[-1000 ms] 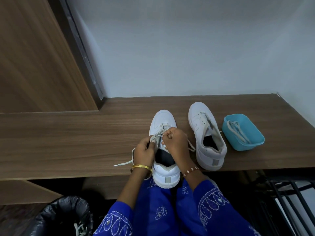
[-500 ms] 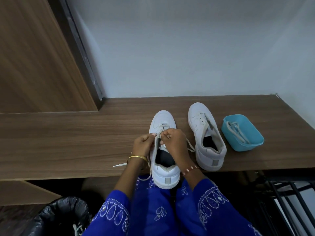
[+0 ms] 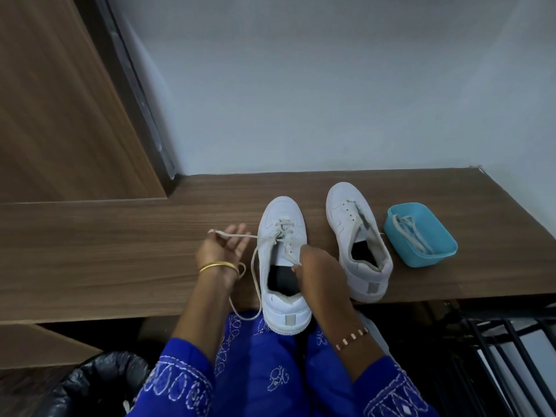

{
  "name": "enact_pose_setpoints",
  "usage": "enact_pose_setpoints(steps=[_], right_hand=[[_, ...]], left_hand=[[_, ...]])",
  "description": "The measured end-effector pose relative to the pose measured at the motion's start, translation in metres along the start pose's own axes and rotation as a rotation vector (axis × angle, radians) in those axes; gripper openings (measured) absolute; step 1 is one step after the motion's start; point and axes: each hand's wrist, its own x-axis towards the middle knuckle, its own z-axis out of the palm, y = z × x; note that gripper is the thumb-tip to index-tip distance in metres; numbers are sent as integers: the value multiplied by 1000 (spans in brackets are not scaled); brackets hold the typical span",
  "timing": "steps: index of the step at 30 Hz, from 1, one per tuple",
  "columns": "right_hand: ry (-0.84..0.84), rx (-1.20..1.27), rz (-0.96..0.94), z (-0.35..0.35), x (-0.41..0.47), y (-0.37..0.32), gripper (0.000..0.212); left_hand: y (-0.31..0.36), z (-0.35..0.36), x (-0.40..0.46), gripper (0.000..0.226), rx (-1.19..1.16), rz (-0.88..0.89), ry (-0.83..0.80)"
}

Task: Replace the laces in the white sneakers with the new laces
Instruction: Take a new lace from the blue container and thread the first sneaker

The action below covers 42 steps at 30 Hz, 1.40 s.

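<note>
Two white sneakers stand on the wooden shelf (image 3: 105, 254). The left sneaker (image 3: 282, 266) overhangs the front edge and is laced partway up. My left hand (image 3: 224, 249) is out to the left of it, palm up, pinching the end of its lace (image 3: 237, 235), which runs taut to the eyelets. A slack loop of lace hangs down past my wrist. My right hand (image 3: 316, 266) grips the sneaker's right side by the opening. The right sneaker (image 3: 358, 239) has no lace in its eyelets.
A blue tub (image 3: 421, 236) holding a coiled lace sits right of the sneakers. A bin with a black liner (image 3: 99, 383) stands below left. A black metal rack (image 3: 511, 356) is at lower right. A wooden panel rises at the left.
My left hand has drawn away from the sneaker's tongue to the left, pulling the lace out taut. My right hand has dropped from the eyelets to the shoe's right side.
</note>
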Motion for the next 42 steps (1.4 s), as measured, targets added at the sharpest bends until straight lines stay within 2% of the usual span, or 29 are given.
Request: enact_pose_setpoints(steps=[3, 6, 8, 10, 12, 14, 17, 20, 22, 26, 27, 28, 30, 32, 34, 36, 37, 40, 42], right_hand=[[-46, 15, 6, -4, -1, 5, 7], [-84, 14, 17, -6, 3, 7, 27], [-108, 8, 30, -6, 5, 5, 35], [-96, -14, 16, -6, 5, 2, 18], [-95, -41, -5, -8, 3, -2, 17], [-103, -39, -16, -8, 2, -4, 19], [-102, -56, -7, -8, 2, -5, 18], [-120, -67, -6, -6, 4, -5, 18], [-136, -67, -5, -6, 4, -6, 19], [-105, -61, -22, -5, 4, -2, 17], [-95, -55, -19, -5, 3, -2, 17], [-86, -55, -17, -5, 3, -2, 16], [-82, -56, -13, -6, 2, -3, 16], [-74, -61, -19, -6, 2, -2, 15], [-73, -65, -31, -6, 2, -1, 16], [-93, -64, -35, -6, 3, -1, 17], [-94, -67, -34, -6, 2, -2, 16], [-79, -74, -31, -5, 3, -3, 17], [-87, -78, -38, -4, 3, -1, 21]], left_hand=[[33, -19, 12, 34, -20, 145, 223], [52, -50, 30, 24, 198, 384, 430], [41, -57, 28, 18, 437, 530, 458], [16, -51, 13, 25, 875, 588, 347], [-10, -44, 0, 34, 1270, 722, 195], [-29, -34, -9, 35, 1434, 821, 19], [-45, -21, -16, 26, 1580, 809, -153], [-47, -17, -14, 14, 1414, 795, -129], [-40, -17, -10, 20, 1176, 667, -101], [-8, -20, -5, 25, 182, 186, -125], [2, -22, -5, 28, 34, 147, -104], [11, -24, -6, 28, -7, 175, -74], [18, -28, -6, 27, 143, 353, 21], [14, -30, -8, 26, 495, 546, 96], [7, -33, -10, 3, 906, 676, 116], [-5, -35, -10, 33, 1222, 790, 72], [-11, -33, -11, 39, 1322, 845, 7], [-33, -20, -18, 25, 1639, 891, -140], [-41, -15, -21, 21, 1696, 823, -153]])
